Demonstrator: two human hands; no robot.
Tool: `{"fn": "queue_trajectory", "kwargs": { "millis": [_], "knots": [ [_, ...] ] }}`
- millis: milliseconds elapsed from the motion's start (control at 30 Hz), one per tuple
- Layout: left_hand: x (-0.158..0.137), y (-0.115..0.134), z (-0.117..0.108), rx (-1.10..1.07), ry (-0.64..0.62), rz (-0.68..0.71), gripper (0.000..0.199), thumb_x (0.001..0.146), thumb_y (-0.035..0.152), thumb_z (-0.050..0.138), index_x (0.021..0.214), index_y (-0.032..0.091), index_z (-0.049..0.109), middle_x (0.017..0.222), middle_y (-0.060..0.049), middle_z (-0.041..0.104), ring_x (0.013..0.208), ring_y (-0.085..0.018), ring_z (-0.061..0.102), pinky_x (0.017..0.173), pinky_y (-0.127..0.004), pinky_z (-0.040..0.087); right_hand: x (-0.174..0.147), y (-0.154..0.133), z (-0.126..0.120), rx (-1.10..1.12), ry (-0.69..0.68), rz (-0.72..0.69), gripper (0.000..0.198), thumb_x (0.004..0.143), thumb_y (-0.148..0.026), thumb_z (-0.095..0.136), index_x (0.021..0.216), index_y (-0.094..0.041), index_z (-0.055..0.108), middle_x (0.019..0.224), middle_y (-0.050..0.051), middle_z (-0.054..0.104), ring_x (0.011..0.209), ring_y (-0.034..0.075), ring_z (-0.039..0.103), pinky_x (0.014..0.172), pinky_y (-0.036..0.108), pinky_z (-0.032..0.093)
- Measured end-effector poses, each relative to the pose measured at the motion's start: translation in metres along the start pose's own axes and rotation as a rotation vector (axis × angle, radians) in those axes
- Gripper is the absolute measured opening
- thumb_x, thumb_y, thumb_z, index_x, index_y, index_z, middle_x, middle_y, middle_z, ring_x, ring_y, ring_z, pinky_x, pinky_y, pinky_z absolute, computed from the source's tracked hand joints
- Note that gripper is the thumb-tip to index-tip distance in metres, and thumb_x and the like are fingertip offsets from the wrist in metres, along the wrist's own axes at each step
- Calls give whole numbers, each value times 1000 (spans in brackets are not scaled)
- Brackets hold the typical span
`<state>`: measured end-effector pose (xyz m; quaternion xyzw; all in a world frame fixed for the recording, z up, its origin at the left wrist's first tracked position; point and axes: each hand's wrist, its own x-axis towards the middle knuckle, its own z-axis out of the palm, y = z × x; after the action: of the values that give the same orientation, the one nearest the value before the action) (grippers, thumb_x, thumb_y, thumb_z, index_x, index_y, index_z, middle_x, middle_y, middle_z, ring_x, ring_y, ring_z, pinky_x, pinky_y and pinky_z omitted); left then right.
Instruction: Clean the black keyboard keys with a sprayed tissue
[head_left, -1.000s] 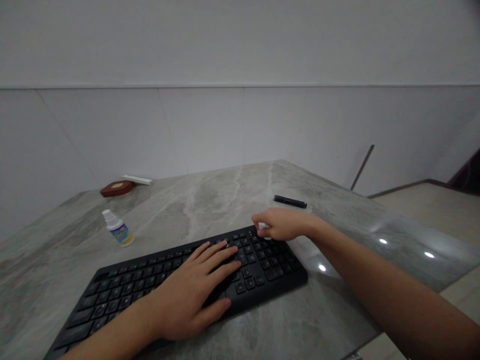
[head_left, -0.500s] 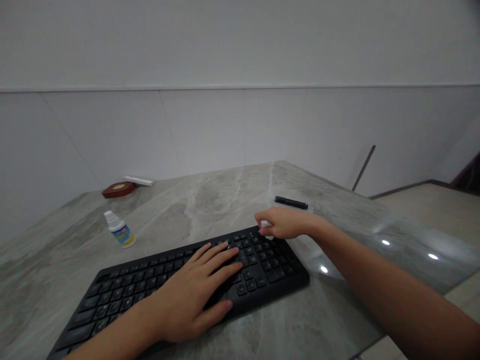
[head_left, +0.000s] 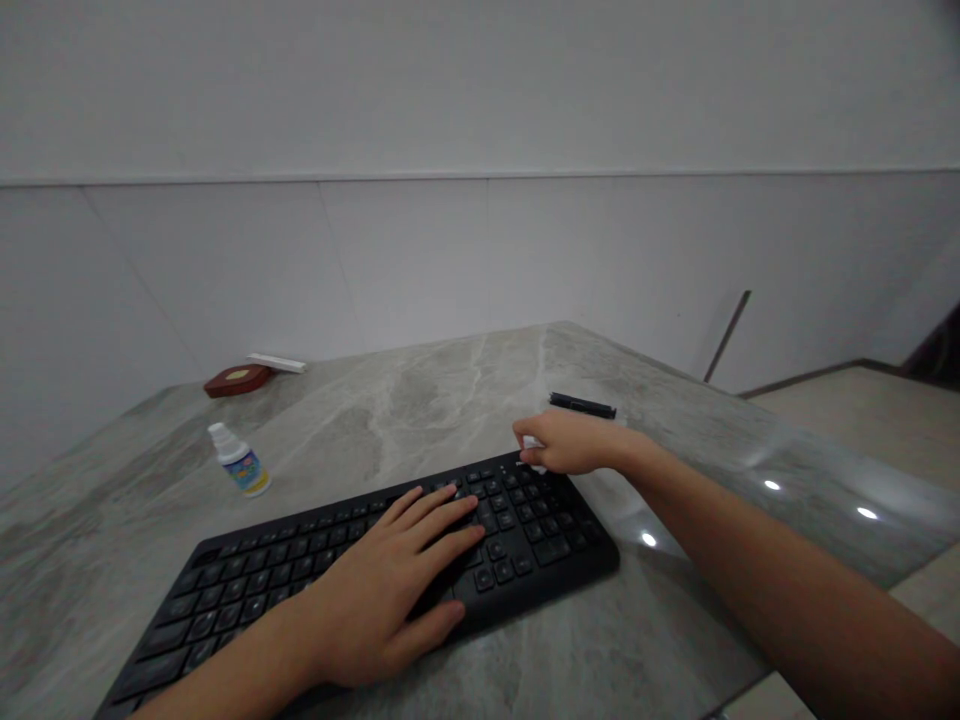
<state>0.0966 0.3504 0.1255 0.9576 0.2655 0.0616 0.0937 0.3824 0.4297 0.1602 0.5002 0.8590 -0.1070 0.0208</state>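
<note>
A black keyboard (head_left: pixel 525 597) lies at a slant on the marbled grey table. My left hand (head_left: pixel 397 580) rests flat across its middle keys, fingers spread. At the keyboard's far right corner, my right hand (head_left: pixel 566 443) is closed around a small white wad (head_left: pixel 533 443), which looks like tissue or cloth. Most of the wad is hidden by the fingers. Just beyond my right hand lies a dark, narrow bar-shaped object (head_left: pixel 583 405), whose kind I cannot make out.
To the left of the keyboard stands a small white bottle (head_left: pixel 241 462) with a colourful label. Farther back sit a reddish-brown box (head_left: pixel 237 379) and a thin white strip (head_left: pixel 277 362) near the wall. The table (head_left: pixel 450 390) has its right edge beside a lower floor.
My right hand has shifted very slightly up and away along the keyboard's far edge, with the white wad still in it. My left hand has stayed in place.
</note>
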Motion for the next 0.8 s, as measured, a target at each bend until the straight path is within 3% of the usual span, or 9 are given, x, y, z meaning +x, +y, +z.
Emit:
{"fn": "queue_trajectory", "kwargs": {
  "millis": [167, 367, 600, 800],
  "knots": [
    [1, -1, 0, -2, -6, 4, 61, 93, 32, 56, 150, 29, 34, 159, -5, 29, 146, -34, 25, 117, -62, 22, 0, -2, 1, 25, -37, -79, 19, 88, -28, 56, 100, -18, 66, 95, 9, 72, 83, 22, 63, 64, 27, 36],
    [1, -1, 0, -17, 16, 6, 61, 92, 31, 57, 149, 29, 35, 159, -5, 30, 146, -35, 26, 117, -62, 23, -2, -3, -3, -10, -26, 48, 18, 89, -27, 55, 98, -17, 67, 91, 10, 72, 80, 22, 63, 62, 27, 35],
    [-1, -2, 1, -12, 5, 7, 61, 93, 32, 56, 150, 29, 34, 159, -4, 29, 146, -34, 26, 117, -62, 22, 0, -4, 1, 55, -59, -48, 20, 88, -29, 56, 101, -18, 66, 96, 9, 72, 83, 22, 64, 64, 27, 37],
    [0, -1, -1, 8, -11, -2, 61, 93, 33, 55, 150, 29, 33, 160, -4, 28, 146, -34, 24, 117, -62, 23, 1, 1, 0, 72, -59, -8, 21, 88, -31, 56, 101, -18, 67, 93, 9, 72, 82, 22, 63, 64, 27, 37]
  ]
}}
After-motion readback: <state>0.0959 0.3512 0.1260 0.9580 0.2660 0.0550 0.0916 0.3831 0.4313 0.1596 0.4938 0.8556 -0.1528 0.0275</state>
